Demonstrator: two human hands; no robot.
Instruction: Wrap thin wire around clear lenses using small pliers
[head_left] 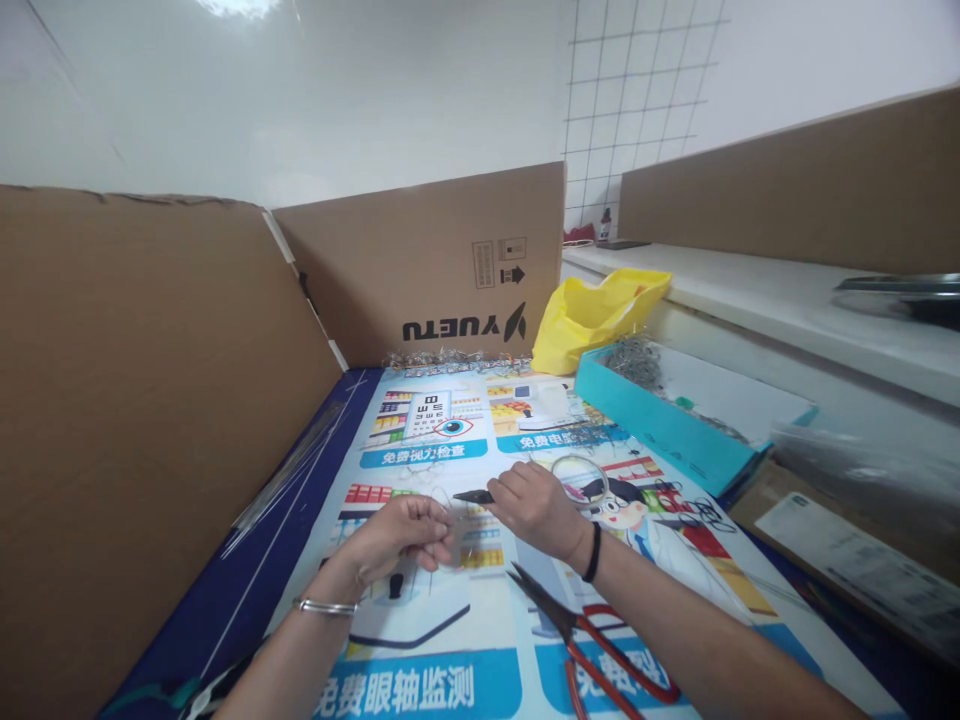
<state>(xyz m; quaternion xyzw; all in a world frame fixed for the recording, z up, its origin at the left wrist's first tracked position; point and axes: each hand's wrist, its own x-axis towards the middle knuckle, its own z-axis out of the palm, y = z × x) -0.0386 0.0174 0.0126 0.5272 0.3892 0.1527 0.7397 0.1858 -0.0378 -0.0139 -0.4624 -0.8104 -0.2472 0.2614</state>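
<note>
The left hand (412,532) had thumb and fingertips pinched together on one thin wire (445,491), its faint loop just beside the pliers' tips. The right hand (531,500) was curled around that one pair of pliers (472,496), aimed leftward. One ring (592,461) lay near the right wrist, and one pair of red-handled scissors (573,622) below it on the tabletop's (251,585) printed sheet (495,590). Farther out I counted one turquoise box (651,425), one yellow bag (589,318) and three cardboard panels (420,255).

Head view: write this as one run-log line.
left hand: pinched, contents unclear | right hand: holding pliers, tip leftward | red-handled scissors: on printed sheet
</note>
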